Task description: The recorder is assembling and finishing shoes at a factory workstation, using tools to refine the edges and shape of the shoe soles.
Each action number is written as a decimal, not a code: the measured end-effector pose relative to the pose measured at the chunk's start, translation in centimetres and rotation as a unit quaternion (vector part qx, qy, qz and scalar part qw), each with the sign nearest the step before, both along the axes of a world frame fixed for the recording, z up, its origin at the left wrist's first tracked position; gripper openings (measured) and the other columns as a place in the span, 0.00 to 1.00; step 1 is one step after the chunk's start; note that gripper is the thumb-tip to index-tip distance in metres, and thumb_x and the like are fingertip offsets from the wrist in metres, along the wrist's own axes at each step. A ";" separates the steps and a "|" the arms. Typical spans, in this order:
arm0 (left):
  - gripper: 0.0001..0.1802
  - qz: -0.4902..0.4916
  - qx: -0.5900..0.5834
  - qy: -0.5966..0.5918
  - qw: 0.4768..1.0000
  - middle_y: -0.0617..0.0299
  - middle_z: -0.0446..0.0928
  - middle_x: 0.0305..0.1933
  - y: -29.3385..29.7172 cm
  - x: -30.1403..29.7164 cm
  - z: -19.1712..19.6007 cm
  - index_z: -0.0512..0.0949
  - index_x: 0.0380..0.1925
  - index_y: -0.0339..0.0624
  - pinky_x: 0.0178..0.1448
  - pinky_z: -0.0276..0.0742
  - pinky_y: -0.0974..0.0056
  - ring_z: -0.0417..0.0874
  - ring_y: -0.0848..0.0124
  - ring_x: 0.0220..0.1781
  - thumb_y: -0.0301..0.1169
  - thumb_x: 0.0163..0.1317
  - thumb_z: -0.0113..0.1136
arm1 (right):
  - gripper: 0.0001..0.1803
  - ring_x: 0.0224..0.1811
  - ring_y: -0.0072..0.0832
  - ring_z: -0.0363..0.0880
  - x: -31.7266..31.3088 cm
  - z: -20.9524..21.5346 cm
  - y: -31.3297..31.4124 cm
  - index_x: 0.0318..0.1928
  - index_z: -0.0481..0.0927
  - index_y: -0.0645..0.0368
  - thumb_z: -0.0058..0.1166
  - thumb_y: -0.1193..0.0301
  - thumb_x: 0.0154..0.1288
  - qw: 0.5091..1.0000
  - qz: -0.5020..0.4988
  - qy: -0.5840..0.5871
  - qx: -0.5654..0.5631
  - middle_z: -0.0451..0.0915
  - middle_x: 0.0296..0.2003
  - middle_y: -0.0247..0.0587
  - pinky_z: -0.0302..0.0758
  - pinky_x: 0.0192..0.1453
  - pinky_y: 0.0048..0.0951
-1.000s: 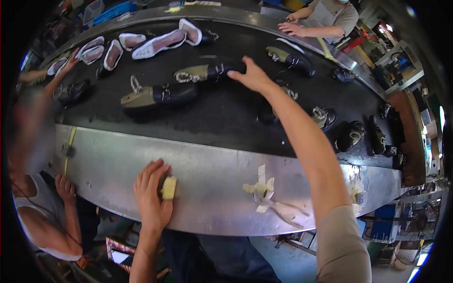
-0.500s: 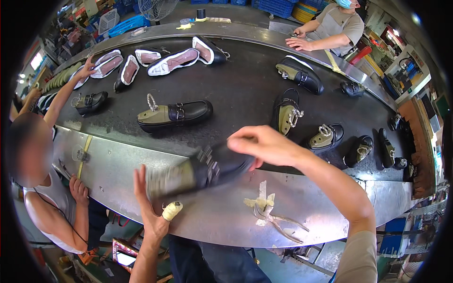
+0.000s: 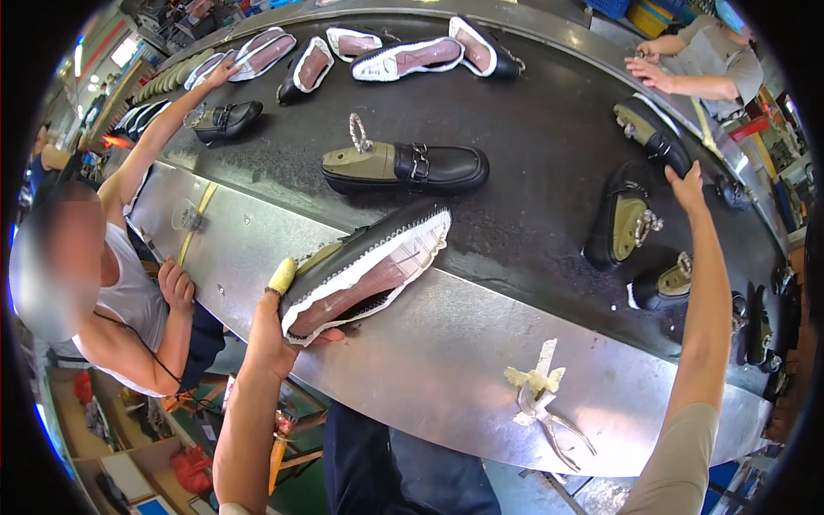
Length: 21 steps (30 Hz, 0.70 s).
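My left hand (image 3: 279, 330) grips a black loafer (image 3: 348, 253) by its heel end, its wrapped thumb on the upper side and fingers beneath. The loafer is tilted, so its pinkish-brown underside with a white stitched edge faces me; an olive shoe last shows at the heel. My right arm stretches to the far right, where my right hand (image 3: 687, 190) has thumb and finger around the toe of another black loafer (image 3: 657, 142) on an olive last. That loafer lies on the dark belt (image 3: 549, 129). Another loafer with a metal buckle (image 3: 446, 165) and a cord loop stands mid-belt.
Pliers (image 3: 554, 425) lie on the metal ledge (image 3: 446, 360) beside scraps of tape. More loafers stand along the right; several lie sole-up at the back left. A co-worker at left reaches over the belt (image 3: 172, 116). Another person's hands (image 3: 654, 73) are across at the right.
The held loafer has turned underside toward me, now in my left hand alone. My right hand has let go of it and reached out to the far-right loafer. The view has shifted left.
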State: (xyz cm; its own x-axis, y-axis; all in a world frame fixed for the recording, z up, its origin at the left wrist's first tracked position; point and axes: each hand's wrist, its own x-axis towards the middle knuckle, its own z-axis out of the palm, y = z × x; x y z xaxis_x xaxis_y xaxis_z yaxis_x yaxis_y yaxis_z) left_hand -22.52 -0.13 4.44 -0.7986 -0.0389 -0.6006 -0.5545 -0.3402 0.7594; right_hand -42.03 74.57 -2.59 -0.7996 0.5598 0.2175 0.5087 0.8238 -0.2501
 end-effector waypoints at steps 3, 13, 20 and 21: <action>0.34 0.005 -0.025 0.006 1.000 0.49 0.83 0.60 0.0 0.6 0.7 0.71 0.70 0.39 0.33 0.93 0.54 0.90 0.58 0.51 0.54 0.78 0.40 | 0.63 0.73 0.53 0.72 -1.4 0.7 -2.6 0.75 0.63 0.70 0.63 0.29 0.55 1.000 -0.026 0.001 0.014 0.73 0.66 0.71 0.67 0.76 0.48; 0.34 -0.012 -0.033 0.153 0.988 0.49 0.84 0.56 1.6 1.9 -1.6 0.73 0.66 0.34 0.43 0.91 0.56 0.90 0.63 0.49 0.54 0.78 0.49 | 0.40 0.33 0.35 0.87 6.4 6.7 -10.9 0.51 0.86 0.61 0.58 0.33 0.61 0.914 -0.021 0.120 -0.387 0.87 0.38 0.45 0.84 0.35 0.33; 0.22 -0.004 -0.384 0.358 0.851 0.49 0.83 0.49 3.6 8.1 -4.0 0.74 0.58 0.35 0.60 0.76 0.60 0.83 0.65 0.53 0.31 0.68 0.67 | 0.28 0.46 0.23 0.77 16.7 17.1 -28.3 0.55 0.82 0.70 0.66 0.55 0.70 0.839 0.218 0.371 -0.332 0.85 0.43 0.38 0.74 0.58 0.27; 0.23 -0.037 -0.383 0.326 0.864 0.49 0.84 0.50 4.4 9.1 -3.2 0.74 0.59 0.36 0.61 0.76 0.60 0.83 0.63 0.54 0.32 0.68 0.68 | 0.27 0.46 0.23 0.77 17.5 16.9 -30.1 0.55 0.83 0.67 0.66 0.55 0.70 0.825 0.221 0.404 -0.329 0.84 0.44 0.37 0.74 0.56 0.26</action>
